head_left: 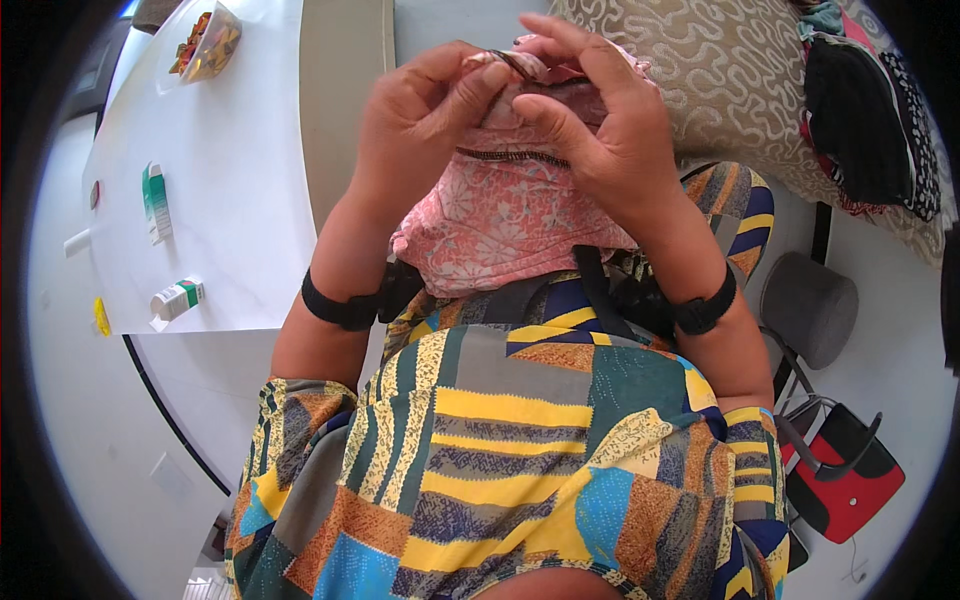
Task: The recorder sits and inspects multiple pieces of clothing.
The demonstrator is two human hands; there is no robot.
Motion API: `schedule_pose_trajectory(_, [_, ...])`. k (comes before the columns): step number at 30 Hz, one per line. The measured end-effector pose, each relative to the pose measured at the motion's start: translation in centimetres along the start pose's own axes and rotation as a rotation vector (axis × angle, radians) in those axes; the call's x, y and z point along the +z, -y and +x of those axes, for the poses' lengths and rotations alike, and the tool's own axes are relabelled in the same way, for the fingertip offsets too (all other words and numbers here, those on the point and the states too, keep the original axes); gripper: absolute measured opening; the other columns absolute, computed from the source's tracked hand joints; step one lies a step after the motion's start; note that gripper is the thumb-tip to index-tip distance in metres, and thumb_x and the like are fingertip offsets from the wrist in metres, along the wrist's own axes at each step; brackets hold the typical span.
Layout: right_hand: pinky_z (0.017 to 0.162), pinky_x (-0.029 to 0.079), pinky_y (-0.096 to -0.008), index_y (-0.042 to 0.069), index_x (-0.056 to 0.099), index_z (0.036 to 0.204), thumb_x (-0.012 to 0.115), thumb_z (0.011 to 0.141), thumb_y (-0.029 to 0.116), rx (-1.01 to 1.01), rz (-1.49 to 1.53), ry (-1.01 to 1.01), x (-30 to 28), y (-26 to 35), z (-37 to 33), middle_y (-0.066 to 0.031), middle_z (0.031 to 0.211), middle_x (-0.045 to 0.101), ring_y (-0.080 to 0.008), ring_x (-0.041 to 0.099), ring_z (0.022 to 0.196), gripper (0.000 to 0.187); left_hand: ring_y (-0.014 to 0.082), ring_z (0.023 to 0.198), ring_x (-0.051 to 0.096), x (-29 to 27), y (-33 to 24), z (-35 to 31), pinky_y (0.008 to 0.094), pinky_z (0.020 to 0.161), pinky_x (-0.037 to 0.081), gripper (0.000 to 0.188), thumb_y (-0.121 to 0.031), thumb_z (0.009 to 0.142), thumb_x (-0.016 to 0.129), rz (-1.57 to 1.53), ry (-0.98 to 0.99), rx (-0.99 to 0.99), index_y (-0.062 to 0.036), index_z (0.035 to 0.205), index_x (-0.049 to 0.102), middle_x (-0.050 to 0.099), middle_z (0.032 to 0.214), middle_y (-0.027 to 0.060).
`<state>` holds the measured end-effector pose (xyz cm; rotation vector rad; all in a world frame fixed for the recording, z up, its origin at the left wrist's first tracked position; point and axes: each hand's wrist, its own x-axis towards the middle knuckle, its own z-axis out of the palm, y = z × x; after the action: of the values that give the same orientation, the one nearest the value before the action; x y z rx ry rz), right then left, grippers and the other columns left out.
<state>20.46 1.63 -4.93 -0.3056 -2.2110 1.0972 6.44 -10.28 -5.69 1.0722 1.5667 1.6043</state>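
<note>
Beside the white table (235, 200), which bears a clear plastic container (224, 50) and two green-and-white cartons, a patterned cushion (710, 90) with dark clothes (860, 120) on it fills the far right corner. Across the person's lap lies the pink floral cloth (510, 220), its upper part raised between both hands. The left hand (420, 105) has thumb and fingertips closed on a bunched bit of its top edge; the right hand (625, 130) stands with thumb and forefinger wide apart, and I cannot tell whether its other fingers (partly hidden by the cloth) grip anything. It looks light, soft and limp, so it should fold and slump wherever it is unsupported, with little risk of breaking or slipping. Probably the firmest hold is along the dark stitched seam (515, 156) or the gathered edge, pinched from both sides, since the loose middle would only crumple.
</note>
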Motion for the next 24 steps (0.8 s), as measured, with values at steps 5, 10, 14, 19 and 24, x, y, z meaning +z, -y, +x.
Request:
schedule_pose_trajectory(5, [0.073, 0.051, -0.0293, 0.003, 0.064, 0.1, 0.07, 0.08, 0.011, -0.054, 0.024, -0.032, -0.3, -0.1, 0.1, -0.0106, 0.091, 0.064, -0.0215, 0.064, 0.081, 0.023, 0.0058, 0.077, 0.053, 0.1, -1.2, -0.5, 0.0197, 0.068, 0.043, 0.021, -0.018, 0.096, 0.057, 0.024, 0.068, -0.019, 0.0011, 0.098, 0.065, 0.062, 0.085, -0.0005])
schedule_pose_trajectory(10, [0.069, 0.05, -0.0286, 0.002, 0.062, 0.093, 0.068, 0.081, 0.008, 0.12, 0.145, -0.028, -0.6, 1.1, -0.3, -0.0109, 0.086, 0.064, -0.0226, 0.063, 0.076, 0.015, 0.0047, 0.077, 0.053, 0.1, -1.0, -0.7, 0.0182, 0.067, 0.044, 0.019, -0.014, 0.095, 0.057, 0.086, 0.065, -0.044, 0.0016, 0.101, 0.064, 0.063, 0.086, -0.0001])
schedule_pose_trajectory(14, [0.065, 0.049, -0.0295, 0.002, 0.061, 0.093, 0.069, 0.081, 0.01, 0.069, 0.06, -0.041, -0.6, 1.4, 0.0, -0.0109, 0.082, 0.063, -0.0242, 0.062, 0.072, 0.016, 0.0036, 0.071, 0.054, 0.3, -0.4, -0.7, 0.019, 0.063, 0.046, 0.014, -0.012, 0.091, 0.061, 0.109, 0.006, 0.046, -0.0014, 0.1, 0.065, 0.065, 0.079, 0.0013])
schedule_pose_trajectory(19, [0.066, 0.048, -0.0301, 0.003, 0.06, 0.093, 0.068, 0.082, 0.011, -0.006, -0.016, -0.046, -0.2, 2.1, 0.0, -0.0116, 0.078, 0.061, -0.0256, 0.061, 0.07, 0.015, 0.0053, 0.068, 0.055, 0.6, -1.2, -0.7, 0.0201, 0.062, 0.046, 0.012, -0.01, 0.09, 0.063, 0.052, -0.023, 0.04, -0.002, 0.098, 0.064, 0.065, 0.075, 0.0024])
schedule_pose_trajectory(24, [0.067, 0.048, -0.0302, 0.002, 0.061, 0.091, 0.064, 0.083, 0.007, 0.072, 0.05, -0.081, -0.4, 2.2, -0.2, -0.0126, 0.08, 0.061, -0.0262, 0.061, 0.072, 0.01, 0.0072, 0.063, 0.053, 0.5, -1.7, -0.9, 0.0228, 0.057, 0.044, 0.01, -0.011, 0.088, 0.064, 0.26, -0.055, 0.136, -0.0015, 0.093, 0.063, 0.063, 0.072, 0.004])
